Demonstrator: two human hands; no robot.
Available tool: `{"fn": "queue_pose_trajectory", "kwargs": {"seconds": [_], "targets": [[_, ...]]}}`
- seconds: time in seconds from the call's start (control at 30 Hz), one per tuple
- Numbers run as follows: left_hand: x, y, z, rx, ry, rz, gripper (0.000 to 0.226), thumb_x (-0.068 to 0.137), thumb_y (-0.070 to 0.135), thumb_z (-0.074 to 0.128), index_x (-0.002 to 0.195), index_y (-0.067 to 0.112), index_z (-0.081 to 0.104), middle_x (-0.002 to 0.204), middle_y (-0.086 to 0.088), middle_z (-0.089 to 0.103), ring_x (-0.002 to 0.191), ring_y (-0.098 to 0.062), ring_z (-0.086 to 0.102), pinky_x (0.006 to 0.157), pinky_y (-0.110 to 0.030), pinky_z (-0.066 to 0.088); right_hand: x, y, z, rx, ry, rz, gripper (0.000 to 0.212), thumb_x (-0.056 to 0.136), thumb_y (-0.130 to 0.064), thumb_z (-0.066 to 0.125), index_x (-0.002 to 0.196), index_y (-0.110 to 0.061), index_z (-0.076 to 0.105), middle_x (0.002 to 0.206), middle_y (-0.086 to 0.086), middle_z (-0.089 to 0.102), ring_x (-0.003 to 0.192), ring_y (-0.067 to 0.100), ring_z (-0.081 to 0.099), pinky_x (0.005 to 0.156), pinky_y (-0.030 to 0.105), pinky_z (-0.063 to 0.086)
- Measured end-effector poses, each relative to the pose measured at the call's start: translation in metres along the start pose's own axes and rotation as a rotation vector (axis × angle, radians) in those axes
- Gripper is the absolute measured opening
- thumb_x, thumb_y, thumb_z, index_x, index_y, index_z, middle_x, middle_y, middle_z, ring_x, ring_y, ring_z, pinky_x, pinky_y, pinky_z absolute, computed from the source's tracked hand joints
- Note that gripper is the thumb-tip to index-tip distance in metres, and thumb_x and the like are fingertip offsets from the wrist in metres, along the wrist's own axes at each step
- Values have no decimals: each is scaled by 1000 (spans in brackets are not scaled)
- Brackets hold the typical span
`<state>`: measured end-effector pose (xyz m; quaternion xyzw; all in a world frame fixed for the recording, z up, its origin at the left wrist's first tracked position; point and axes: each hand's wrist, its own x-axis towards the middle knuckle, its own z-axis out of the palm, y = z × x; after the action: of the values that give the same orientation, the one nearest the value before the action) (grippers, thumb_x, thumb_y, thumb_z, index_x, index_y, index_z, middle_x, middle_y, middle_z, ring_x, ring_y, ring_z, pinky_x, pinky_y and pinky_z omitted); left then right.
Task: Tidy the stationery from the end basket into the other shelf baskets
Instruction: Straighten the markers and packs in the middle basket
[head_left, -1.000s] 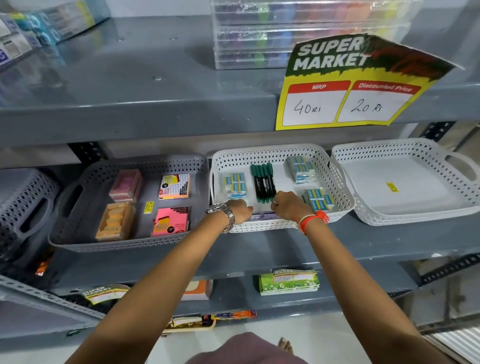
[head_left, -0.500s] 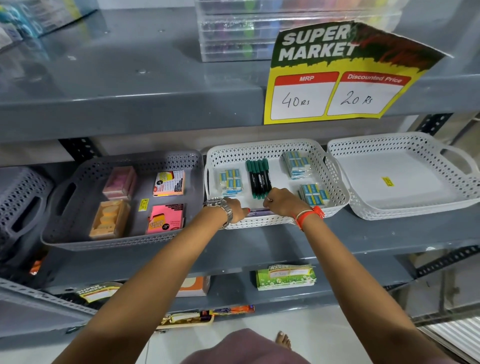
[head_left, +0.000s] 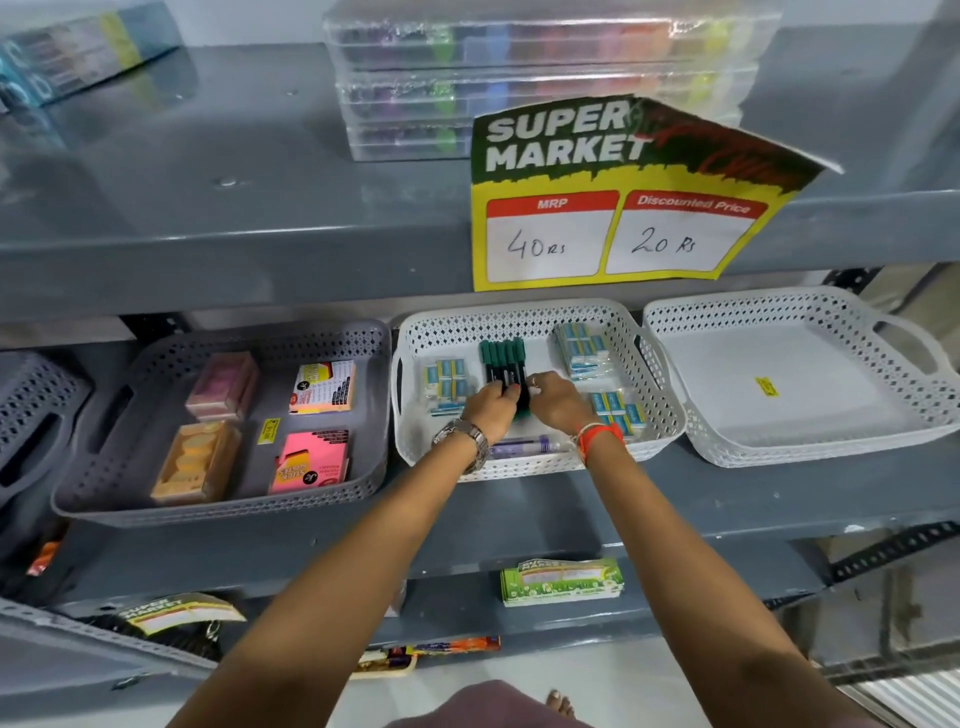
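- Both hands have gone from the near rim of the middle white basket (head_left: 535, 470) up to the green markers (head_left: 503, 358) lying at its centre; left hand (head_left: 491, 402) and right hand (head_left: 553, 400) pinch the bundle's lower ends.
- Risk — squeezed unevenly, markers could fan out or roll into the eraser packs (head_left: 447, 379); the end basket (head_left: 800, 441) already looks empty.

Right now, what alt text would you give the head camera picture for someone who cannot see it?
Both hands, left hand and right hand, close around a bundle of green-capped markers in the middle white basket on a grey shelf. A grey basket with sticky notes sits left; the right white basket holds nothing but a sticker.
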<state>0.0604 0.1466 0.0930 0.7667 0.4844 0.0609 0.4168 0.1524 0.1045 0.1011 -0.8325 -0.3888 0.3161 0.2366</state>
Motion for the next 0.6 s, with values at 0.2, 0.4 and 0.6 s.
{"fn": "queue_pose_trajectory", "kwargs": {"seconds": [0.2, 0.4, 0.6], "targets": [[19, -1, 9, -26, -59, -104, 63, 98, 48, 20, 140, 3, 36, 144, -18, 41, 128, -29, 44, 101, -32, 36, 9, 3, 5, -27, -44, -40, 28, 89, 3, 40, 108, 8, 61, 117, 28, 62, 85, 23, 48, 69, 28, 35], [21, -3, 9, -83, -84, -147, 70, 96, 54, 19, 142, 4, 34, 147, -17, 37, 133, -28, 39, 107, -34, 32, 11, 5, 1, -66, -74, -62, 16, 88, 5, 39, 88, -2, 53, 96, 16, 51, 88, 23, 48, 65, 27, 34], [21, -2, 11, -146, -57, -160, 68, 95, 54, 19, 136, 6, 44, 140, -16, 47, 125, -28, 47, 104, -35, 37, 8, 8, -3, -78, -108, -112, 14, 88, 6, 39, 86, -2, 50, 93, 15, 49, 86, 23, 46, 60, 27, 35]]}}
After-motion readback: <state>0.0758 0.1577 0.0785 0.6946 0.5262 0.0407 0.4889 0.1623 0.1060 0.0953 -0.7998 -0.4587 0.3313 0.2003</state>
